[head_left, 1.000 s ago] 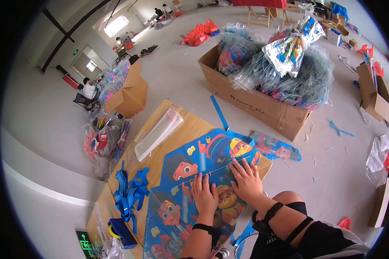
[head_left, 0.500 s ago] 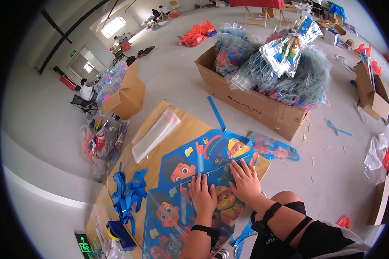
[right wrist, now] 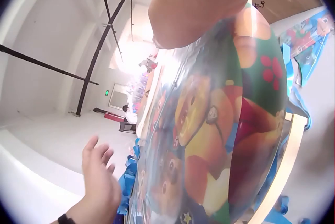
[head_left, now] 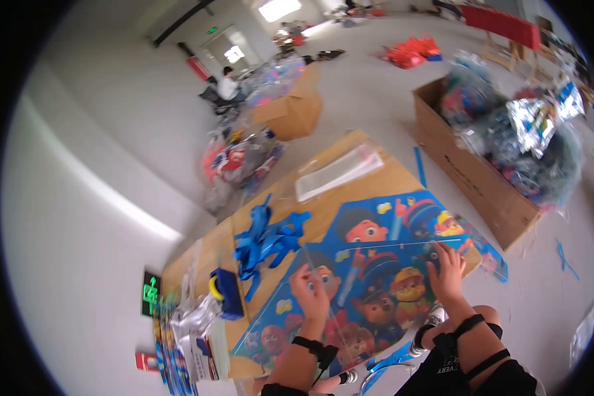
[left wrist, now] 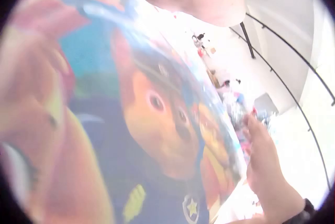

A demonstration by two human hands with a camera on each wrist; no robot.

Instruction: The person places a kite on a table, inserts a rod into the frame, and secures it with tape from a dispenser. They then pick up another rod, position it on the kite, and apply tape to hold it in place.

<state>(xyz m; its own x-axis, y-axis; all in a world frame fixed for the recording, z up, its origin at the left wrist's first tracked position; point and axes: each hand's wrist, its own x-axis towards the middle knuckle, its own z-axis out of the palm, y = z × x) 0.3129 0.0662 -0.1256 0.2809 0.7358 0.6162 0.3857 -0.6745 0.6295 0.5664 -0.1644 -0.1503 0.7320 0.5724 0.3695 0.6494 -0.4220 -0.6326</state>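
A blue cartoon-printed sheet (head_left: 376, 303) with a clear, shiny cover lies across the wooden table in front of me. A second sheet with matching print (head_left: 366, 228) shows beyond its far edge. My left hand (head_left: 311, 294) is over the near sheet's left part, fingers loosely bent and blurred in the head view. In the right wrist view that left hand (right wrist: 99, 182) is raised beside the sheet, holding nothing. Close to the far right corner, my right hand (head_left: 449, 274) has its fingers spread at the sheet's edge.
Blue ribbon strips (head_left: 267, 237) and a blue tape dispenser (head_left: 229, 294) sit on the table's left side. Clear plastic sleeves (head_left: 340, 173) lie at its far end. A large cardboard box (head_left: 468, 178) of wrapped goods stands on the floor beyond, right; another box (head_left: 297, 109) is farther left.
The head view has turned left. My left hand has left the seam between the sheets and come back toward the near sheet's left part. The right hand has shifted right along the far edge.
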